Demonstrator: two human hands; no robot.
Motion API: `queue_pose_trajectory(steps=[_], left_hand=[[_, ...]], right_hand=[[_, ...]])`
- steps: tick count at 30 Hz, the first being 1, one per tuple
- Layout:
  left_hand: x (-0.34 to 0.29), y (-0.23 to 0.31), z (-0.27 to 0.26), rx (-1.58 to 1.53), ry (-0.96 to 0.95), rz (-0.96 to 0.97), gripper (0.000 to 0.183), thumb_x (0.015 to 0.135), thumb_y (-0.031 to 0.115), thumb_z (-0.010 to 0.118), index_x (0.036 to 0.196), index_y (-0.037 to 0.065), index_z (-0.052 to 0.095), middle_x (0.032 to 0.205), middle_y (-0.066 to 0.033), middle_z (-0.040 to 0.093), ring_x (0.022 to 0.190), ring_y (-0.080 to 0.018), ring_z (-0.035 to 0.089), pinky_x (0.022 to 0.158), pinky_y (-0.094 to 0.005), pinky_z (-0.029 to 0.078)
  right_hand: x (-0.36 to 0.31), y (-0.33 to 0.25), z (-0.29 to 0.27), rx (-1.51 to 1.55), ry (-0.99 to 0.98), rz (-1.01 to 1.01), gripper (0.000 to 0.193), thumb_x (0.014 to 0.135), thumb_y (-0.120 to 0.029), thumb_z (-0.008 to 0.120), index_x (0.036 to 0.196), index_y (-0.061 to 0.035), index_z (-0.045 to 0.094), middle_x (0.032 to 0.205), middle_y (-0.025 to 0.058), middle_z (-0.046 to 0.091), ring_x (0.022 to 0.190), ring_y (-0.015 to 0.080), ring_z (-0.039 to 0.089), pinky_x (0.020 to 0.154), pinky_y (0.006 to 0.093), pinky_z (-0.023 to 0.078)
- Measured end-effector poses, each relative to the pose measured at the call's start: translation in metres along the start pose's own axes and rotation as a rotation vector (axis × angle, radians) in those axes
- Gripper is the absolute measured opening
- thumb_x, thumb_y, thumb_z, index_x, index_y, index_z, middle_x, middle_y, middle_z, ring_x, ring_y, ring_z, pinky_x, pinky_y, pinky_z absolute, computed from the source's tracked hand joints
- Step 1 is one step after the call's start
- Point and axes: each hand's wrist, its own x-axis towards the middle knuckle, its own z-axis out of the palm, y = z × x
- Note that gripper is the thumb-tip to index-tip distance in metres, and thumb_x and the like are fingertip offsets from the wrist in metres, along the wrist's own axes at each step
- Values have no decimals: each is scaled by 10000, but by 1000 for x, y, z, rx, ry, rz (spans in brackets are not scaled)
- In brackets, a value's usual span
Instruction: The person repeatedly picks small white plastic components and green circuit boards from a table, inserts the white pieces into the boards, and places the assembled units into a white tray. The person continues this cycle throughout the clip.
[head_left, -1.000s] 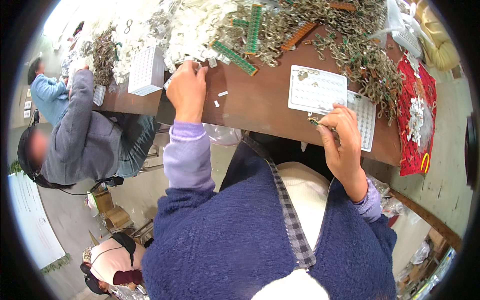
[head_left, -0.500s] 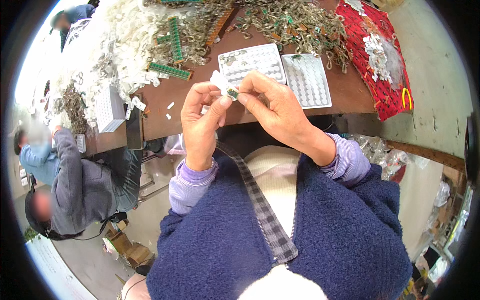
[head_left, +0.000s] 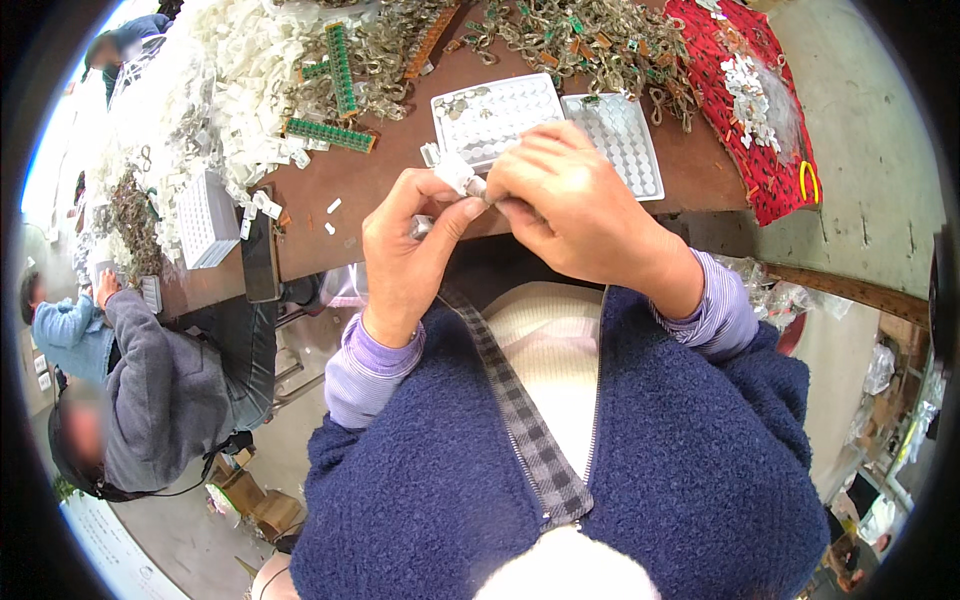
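Note:
In front of my chest, over the near edge of the table, my two hands meet at a small white plastic part point(head_left: 455, 172). My left hand point(head_left: 400, 245) pinches it between thumb and fingers, and another pale bit shows by the palm. My right hand point(head_left: 590, 210) is closed, its fingertips at the part's right end; what else they grip is hidden. Just beyond the hands lie two white trays with round pockets, the left tray point(head_left: 525, 110) bearing a few small metallic pieces and partly covered by my right hand, the right tray point(head_left: 635, 150) beside it.
A heap of white plastic parts point(head_left: 220, 110) fills the left, with green circuit strips point(head_left: 330, 134) and stacked white trays point(head_left: 208, 220). Looped cables point(head_left: 590, 60) are piled at the back. A red cloth point(head_left: 778, 195) lies right. A person in grey point(head_left: 175, 385) sits left.
The green piece that showed between my fingertips is now out of sight. My right fingers have curled in, and the white part has tilted down to the right. The view has shifted slightly.

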Motion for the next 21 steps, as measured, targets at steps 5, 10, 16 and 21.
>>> queue_pose_trajectory(steps=[5, 10, 16, 21], left_hand=[[-6, 8, 13, -503, 89, -398, 164, 1013, 58, 768, 1173, 50, 733, 908, -5, 750, 638, 7, 496, 550, -174, 352], [0, -2, 30, -562, 94, -429, 154, 1027, 63, 754, 1173, 24, 724, 899, 3, 735, 632, -3, 498, 550, -180, 367], [-7, -8, 45, -559, 32, -414, 151, 1042, 78, 746, 1173, 11, 709, 887, 11, 706, 655, -20, 527, 568, -191, 408], [10, -20, 16, -708, 170, -432, 142, 1068, 100, 704, 1191, 34, 678, 1047, -87, 802, 592, 0, 439, 520, -180, 331]], right_hand=[[-12, 4, 10, -78, 176, 36, 150, 869, -46, 759, 996, -54, 679, 917, 100, 682, 952, 312, 688, 1045, 490, 480], [-25, 11, 15, -93, 290, 72, 150, 872, -100, 796, 958, -72, 676, 890, 73, 652, 934, 298, 677, 1090, 519, 467], [-26, 18, 12, -130, 226, 20, 200, 811, -118, 819, 968, -84, 699, 943, 64, 651, 936, 280, 659, 1061, 510, 478], [7, 39, 21, 55, 222, 227, 250, 842, -138, 850, 1044, -54, 730, 1019, 130, 703, 973, 358, 672, 851, 465, 522]])
